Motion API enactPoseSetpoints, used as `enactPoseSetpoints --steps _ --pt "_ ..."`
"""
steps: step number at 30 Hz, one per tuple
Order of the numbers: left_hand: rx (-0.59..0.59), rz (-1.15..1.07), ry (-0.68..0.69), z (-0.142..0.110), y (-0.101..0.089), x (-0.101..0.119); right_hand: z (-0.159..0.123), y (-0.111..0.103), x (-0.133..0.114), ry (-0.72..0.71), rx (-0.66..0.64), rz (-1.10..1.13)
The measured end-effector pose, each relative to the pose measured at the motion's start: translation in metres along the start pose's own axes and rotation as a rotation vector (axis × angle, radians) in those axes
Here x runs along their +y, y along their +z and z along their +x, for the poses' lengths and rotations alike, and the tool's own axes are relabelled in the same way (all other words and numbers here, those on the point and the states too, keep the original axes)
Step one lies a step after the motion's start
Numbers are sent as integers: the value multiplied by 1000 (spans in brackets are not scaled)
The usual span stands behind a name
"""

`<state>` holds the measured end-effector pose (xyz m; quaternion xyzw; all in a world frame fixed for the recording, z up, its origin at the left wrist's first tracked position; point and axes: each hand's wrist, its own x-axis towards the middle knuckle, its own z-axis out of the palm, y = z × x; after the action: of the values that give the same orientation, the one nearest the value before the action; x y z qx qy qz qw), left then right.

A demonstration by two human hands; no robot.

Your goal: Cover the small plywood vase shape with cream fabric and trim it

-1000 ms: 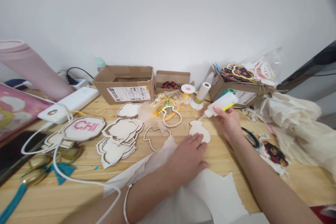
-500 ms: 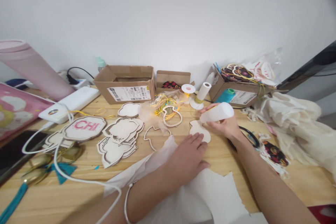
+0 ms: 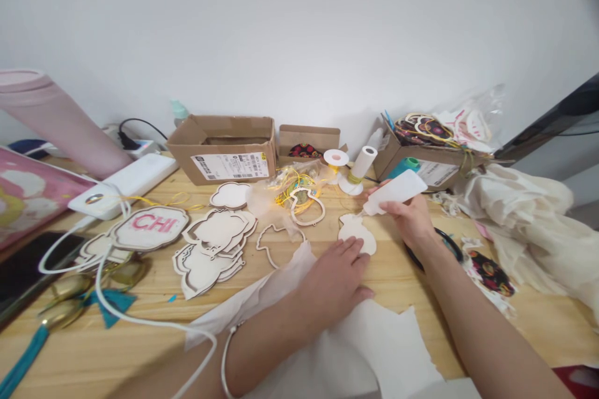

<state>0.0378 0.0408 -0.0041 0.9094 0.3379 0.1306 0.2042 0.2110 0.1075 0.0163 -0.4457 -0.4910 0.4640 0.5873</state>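
Head feed up, reading it remotely. Hands are apart, each busy. My left hand (image 3: 334,271) is flat, fingers extended, pressing the lower part of a white gourd-shaped cutout (image 3: 358,230) onto the wooden tabletop (image 3: 393,280). My right hand (image 3: 412,218) is closed around a white squeeze bottle (image 3: 397,190), tilted nozzle-down at the cutout's narrow top end. Can't tell if the tip touches or sits just above; no bead of liquid resolvable.

Step in hand, my judgement: putting glue on the cutout, top end. Next move calls for light, even squeeze, tip low along the outline, left fingers clear of the wet stuff. Main risk: blob or smear. A gourd-shaped open frame (image 3: 322,207) lies near, up and left; looks like a matching outline, not confirmed.

Text: pink "CHI" on the scalloped plaque (image 3: 150,239) at left, the only clear read. Shipping label (image 3: 231,166) on the open cardboard box (image 3: 259,137) has barcodes and a yellow corner mark, print too small. Label (image 3: 435,173) on the right-hand box (image 3: 390,153): same, illegible. Bottle shows no readable marking; no brand identifiable anywhere.
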Motion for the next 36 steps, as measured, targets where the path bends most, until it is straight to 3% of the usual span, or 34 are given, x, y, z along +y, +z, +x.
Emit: enactPoseSetpoints --steps 10,17,20,27,32,36 --pt "179 -196 -50 0 -3 -11 0 -3 -7 231 10 313" --pt "347 -401 -275 3 -12 -13 -7 2 -14 220 -150 332" --pt "311 -351 -261 3 -11 -15 -6 3 -13 162 -104 214" --pt "130 16 -49 1 2 -12 3 -2 -2 -29 196 -261" --pt "133 217 -78 2 8 -2 2 0 -1 -110 213 -352" --pt "122 256 -92 1 12 1 1 -1 -1 -151 254 -372"
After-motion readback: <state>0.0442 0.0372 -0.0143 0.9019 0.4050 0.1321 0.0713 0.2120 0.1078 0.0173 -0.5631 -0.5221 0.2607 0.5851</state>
